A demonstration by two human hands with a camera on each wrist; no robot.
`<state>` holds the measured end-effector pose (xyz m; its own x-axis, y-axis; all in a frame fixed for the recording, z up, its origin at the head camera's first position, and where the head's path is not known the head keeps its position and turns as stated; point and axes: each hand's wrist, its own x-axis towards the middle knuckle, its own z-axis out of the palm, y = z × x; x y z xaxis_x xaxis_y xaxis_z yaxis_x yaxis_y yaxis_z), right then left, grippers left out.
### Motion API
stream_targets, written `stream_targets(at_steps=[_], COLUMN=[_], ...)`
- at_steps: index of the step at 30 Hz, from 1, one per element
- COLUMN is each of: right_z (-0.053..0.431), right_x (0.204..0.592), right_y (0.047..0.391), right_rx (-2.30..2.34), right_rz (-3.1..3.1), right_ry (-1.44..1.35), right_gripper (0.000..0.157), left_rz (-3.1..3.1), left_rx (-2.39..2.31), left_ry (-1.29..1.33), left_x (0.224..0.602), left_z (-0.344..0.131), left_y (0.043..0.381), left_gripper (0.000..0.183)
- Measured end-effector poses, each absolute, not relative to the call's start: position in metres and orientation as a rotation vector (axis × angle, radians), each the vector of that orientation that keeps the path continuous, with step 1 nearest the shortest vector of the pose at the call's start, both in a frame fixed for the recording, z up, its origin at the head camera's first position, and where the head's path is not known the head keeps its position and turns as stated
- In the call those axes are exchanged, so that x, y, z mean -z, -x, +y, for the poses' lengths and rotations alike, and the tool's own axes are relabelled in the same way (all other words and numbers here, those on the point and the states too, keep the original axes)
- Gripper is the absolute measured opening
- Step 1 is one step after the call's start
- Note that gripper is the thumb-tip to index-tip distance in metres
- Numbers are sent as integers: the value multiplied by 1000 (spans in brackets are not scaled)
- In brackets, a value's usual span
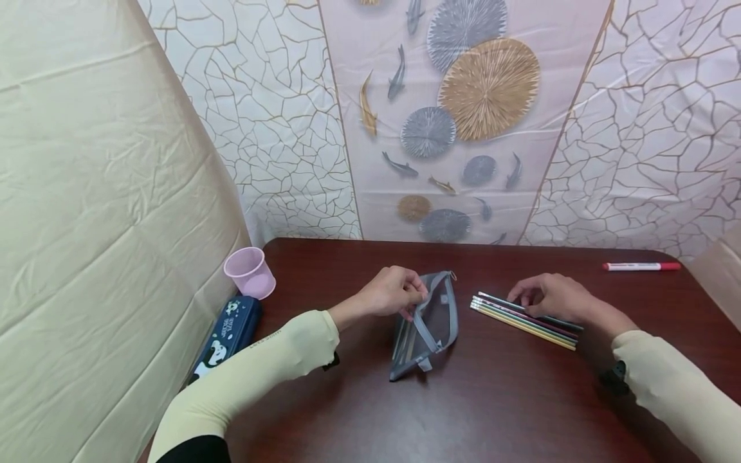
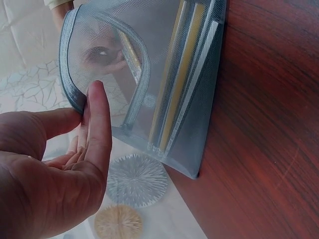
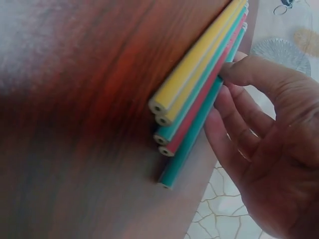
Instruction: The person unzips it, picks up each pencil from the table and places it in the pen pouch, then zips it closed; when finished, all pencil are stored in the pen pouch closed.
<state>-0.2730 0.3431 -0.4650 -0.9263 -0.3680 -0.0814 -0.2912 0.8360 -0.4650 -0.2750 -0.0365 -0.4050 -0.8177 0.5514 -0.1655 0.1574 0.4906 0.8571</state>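
Observation:
My left hand [image 1: 389, 292] pinches the zippered rim of a grey mesh pencil pouch [image 1: 404, 350], whose mouth gapes toward the right. Through the mesh, the left wrist view shows several pencils [image 2: 185, 74] lying inside, yellow and pale ones among them. On the table to the right, my right hand [image 1: 558, 299] grips a green pencil [image 3: 180, 160] between thumb and fingers. This pencil lies at the far side of a row, slightly apart from a red pencil [image 3: 192, 119], another green one [image 3: 169, 132] and yellow pencils [image 3: 187, 74]. My right fingertips are partly hidden behind the held pencil.
A pink cup [image 1: 250, 273] tilts at the table's left back corner. Below it lies a dark blue pencil case [image 1: 231, 334] with cartoon prints, beside the cream cloth [image 1: 116, 225]. A red marker [image 1: 641, 266] lies at the back right. Patterned cloth hangs behind the table.

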Motion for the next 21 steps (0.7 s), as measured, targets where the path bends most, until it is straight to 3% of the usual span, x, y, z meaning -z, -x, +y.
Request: stream_targets(at_steps=[21], right_z=[339], right_x=[470], right_y=[271], right_rx=[781], right_rz=[2868], right_ry=[428], right_gripper=[30], left_rz=[2303], left_rx=[-1277], left_ry=[-613], left_x=[403], left_z=[-36], left_y=[272], left_gripper=[8])
